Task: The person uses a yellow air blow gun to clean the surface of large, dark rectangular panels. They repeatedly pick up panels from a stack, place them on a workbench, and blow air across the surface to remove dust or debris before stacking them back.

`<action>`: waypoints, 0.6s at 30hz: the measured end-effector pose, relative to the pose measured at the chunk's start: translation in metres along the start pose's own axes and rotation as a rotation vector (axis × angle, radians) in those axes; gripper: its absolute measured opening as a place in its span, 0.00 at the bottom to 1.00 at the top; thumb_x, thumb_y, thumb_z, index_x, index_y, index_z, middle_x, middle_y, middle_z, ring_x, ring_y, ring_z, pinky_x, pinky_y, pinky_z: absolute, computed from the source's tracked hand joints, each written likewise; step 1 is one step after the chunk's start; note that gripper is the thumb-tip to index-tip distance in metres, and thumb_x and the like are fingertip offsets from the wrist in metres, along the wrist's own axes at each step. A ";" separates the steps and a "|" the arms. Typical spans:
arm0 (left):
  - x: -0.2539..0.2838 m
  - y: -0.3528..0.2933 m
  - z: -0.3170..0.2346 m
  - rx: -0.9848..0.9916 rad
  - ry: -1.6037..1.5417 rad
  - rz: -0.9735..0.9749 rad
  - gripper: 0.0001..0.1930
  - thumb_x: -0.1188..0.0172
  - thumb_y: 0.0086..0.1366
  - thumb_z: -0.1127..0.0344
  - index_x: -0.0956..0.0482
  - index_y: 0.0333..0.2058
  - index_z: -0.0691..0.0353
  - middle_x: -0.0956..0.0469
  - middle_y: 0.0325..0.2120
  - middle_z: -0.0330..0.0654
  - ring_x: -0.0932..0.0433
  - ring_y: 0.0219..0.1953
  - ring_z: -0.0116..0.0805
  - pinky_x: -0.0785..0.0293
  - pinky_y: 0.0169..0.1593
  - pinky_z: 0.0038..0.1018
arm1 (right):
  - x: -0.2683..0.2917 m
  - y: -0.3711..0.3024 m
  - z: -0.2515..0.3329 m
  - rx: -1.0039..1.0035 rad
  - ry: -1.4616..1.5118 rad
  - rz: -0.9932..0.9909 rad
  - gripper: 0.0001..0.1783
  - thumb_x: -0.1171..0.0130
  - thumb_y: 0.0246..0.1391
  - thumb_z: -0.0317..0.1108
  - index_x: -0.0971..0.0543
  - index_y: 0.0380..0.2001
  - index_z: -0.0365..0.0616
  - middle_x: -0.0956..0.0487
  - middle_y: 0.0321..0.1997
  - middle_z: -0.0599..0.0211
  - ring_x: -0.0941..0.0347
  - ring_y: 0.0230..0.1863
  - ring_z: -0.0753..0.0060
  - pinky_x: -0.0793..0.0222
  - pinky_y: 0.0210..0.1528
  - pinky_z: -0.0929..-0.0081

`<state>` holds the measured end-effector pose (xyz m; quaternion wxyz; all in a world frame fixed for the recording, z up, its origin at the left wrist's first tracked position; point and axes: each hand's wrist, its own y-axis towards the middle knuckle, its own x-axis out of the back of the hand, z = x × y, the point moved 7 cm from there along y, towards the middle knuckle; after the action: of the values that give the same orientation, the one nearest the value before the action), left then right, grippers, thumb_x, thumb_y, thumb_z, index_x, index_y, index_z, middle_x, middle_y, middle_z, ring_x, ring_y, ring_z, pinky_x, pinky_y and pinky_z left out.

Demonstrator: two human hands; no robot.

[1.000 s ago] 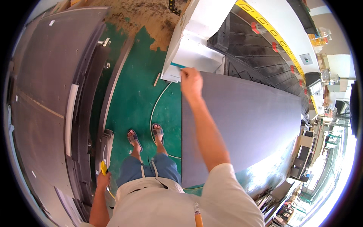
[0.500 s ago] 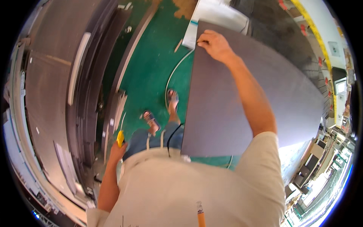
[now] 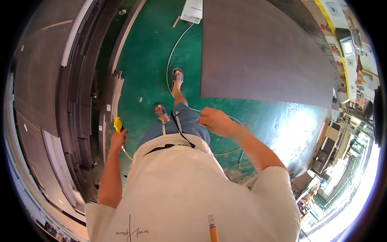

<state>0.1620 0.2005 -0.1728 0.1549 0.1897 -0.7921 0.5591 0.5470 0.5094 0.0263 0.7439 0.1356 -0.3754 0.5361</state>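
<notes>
In my left hand (image 3: pixel 118 138) is a yellow air gun (image 3: pixel 117 124) with a dark handle, held upright beside the stacked boards. A thin yellow hose (image 3: pixel 128 155) runs from its lower end toward my waist. My right hand (image 3: pixel 215 121) hovers just right of my blue shorts (image 3: pixel 188 121), its fingers curled together. Whatever those fingers hold, if anything, is hidden. Beyond that hand lies a large dark grey panel (image 3: pixel 266 52), its near edge apart from my fingers.
Dark boards (image 3: pixel 82 101) are stacked along the left. A pale hose (image 3: pixel 169 56) curves over the green floor (image 3: pixel 147 52) past my sandalled feet. At the far end stands a white box-like object (image 3: pixel 192 11). Shelving with boxes (image 3: pixel 328 139) lines the right. A cigarette (image 3: pixel 213 230) shows at the lower edge.
My right hand has come off the panel's left edge and drawn back toward my waist. The panel now appears farther ahead. The air gun is still in my left hand.
</notes>
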 end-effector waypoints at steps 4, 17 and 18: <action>-0.007 -0.015 0.047 -0.014 0.076 0.024 0.14 0.36 0.65 0.55 0.21 0.33 0.63 0.21 0.22 0.39 0.21 0.23 0.32 0.28 0.29 0.31 | 0.041 -0.019 -0.002 -0.206 -0.021 -0.512 0.05 0.33 0.51 0.25 0.16 0.33 0.44 0.22 0.33 0.61 0.22 0.39 0.57 0.25 0.40 0.62; 0.027 -0.042 0.002 -0.233 0.535 -0.141 0.26 0.34 0.62 0.47 0.18 0.47 0.66 0.14 0.37 0.55 0.14 0.42 0.54 0.22 0.44 0.42 | 0.024 -0.010 -0.015 -0.423 -0.230 -1.115 0.02 0.38 0.48 0.26 0.17 0.25 0.43 0.19 0.32 0.57 0.22 0.36 0.52 0.26 0.38 0.56; 0.031 -0.049 -0.019 -0.262 0.516 -0.125 0.27 0.35 0.63 0.46 0.18 0.48 0.66 0.15 0.37 0.55 0.15 0.43 0.54 0.22 0.45 0.42 | 0.000 0.034 0.030 -0.520 -0.313 -0.818 0.04 0.39 0.48 0.25 0.19 0.23 0.44 0.19 0.32 0.57 0.22 0.37 0.51 0.27 0.39 0.55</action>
<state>0.1589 0.1993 -0.1117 0.4082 0.0680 -0.7788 0.4714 0.5043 0.5048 0.0397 0.8367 0.1607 -0.5197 0.0631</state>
